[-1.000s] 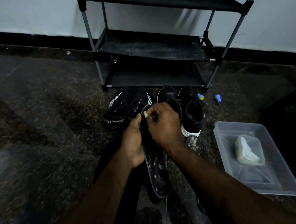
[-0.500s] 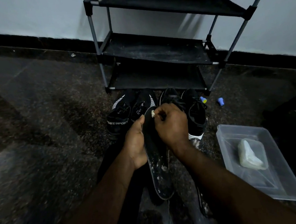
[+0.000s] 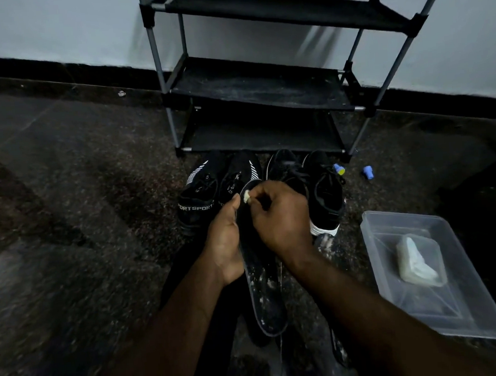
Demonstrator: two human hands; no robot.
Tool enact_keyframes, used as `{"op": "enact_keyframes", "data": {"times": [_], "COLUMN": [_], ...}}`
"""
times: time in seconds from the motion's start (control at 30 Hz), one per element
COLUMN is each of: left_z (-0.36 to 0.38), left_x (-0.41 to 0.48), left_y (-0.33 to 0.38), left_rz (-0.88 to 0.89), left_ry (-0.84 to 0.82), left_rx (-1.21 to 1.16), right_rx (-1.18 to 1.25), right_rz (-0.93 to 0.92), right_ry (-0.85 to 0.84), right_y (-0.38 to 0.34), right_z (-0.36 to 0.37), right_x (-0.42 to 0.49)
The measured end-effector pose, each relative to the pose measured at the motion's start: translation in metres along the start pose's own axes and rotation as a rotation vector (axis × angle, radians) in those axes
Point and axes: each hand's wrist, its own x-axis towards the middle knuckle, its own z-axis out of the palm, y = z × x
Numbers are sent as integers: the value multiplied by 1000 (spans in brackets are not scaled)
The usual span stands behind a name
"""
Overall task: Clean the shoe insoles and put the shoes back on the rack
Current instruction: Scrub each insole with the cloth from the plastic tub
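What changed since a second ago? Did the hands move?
Hardly anything. The right hand still pinches the small white wad against the top end of the insole, and the left hand still holds the insole's side. Only the view wobbled a little. The shoes, the rack and the plastic tub stayed where they were.
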Motion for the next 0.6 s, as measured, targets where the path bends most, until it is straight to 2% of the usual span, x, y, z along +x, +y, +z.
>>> {"op": "enact_keyframes", "data": {"times": [0.17,0.37,0.6], "left_z": [-4,4,-2], "left_x": [2,-3,3], "left_y": [-1,-1,-2], "left_rz": [28,-8,38], "left_ry": [71,-16,61], "left_rx": [5,-14,14], "right_rx": [-34,-45,-52], "right_rz": [-112,76,-76], "right_ry": [-36,33,-34], "right_y": [-3,6,-2], "right_z": [6,-2,5], "right_x": [-15,17,-19]}}
